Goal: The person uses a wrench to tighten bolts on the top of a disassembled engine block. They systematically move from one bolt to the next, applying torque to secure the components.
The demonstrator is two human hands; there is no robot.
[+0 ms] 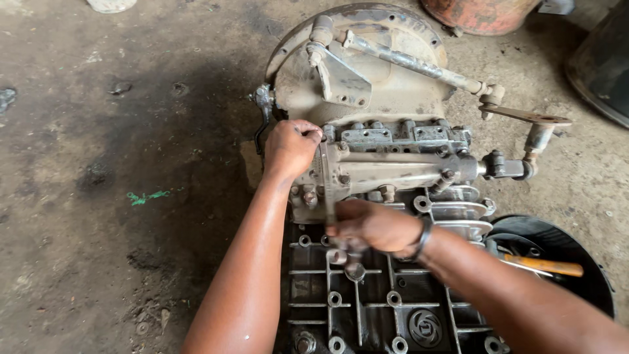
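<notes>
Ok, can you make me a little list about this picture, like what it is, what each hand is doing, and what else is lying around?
Place: dirty concrete floor
Main thing: big greasy metal gearbox lying on the floor
Left hand: gripped at the top end of a flat metal wrench
Right hand: closed around the wrench's lower end
Wrist: dark band on the right wrist
Nearby: black round pan holding a tool with an orange handle
Far edge: rusty red drum

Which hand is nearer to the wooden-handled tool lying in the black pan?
Right. The right hand is on the gearbox, left of the tool; the left hand is farther up-left.
</notes>
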